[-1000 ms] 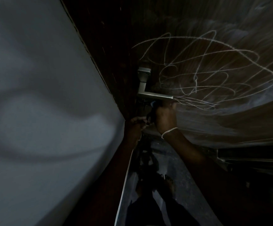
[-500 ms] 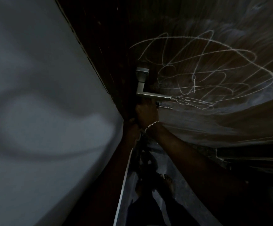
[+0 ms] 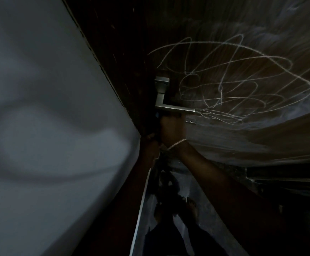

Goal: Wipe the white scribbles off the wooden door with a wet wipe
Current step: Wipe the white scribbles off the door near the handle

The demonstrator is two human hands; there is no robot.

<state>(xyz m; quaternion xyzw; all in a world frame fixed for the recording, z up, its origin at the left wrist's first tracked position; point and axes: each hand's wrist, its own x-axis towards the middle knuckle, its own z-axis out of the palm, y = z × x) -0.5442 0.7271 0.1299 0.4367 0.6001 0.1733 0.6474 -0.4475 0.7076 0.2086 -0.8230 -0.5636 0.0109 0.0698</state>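
Right hand [image 3: 170, 126] sits just under the handle [image 3: 164, 106], left hand [image 3: 149, 145] at the door [image 3: 224, 145] edge, likely steadying it. Too dark to tell either grip, or spot the wipe. Scribbles [image 3: 243, 85] sprawl above.

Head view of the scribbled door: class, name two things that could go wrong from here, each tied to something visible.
1. The right hand sits just under the metal handle, so if it wipes upward it may knock against it.
2. The white scribbles spread widely across the wooden door and the light is dim, so faint lines could be missed.
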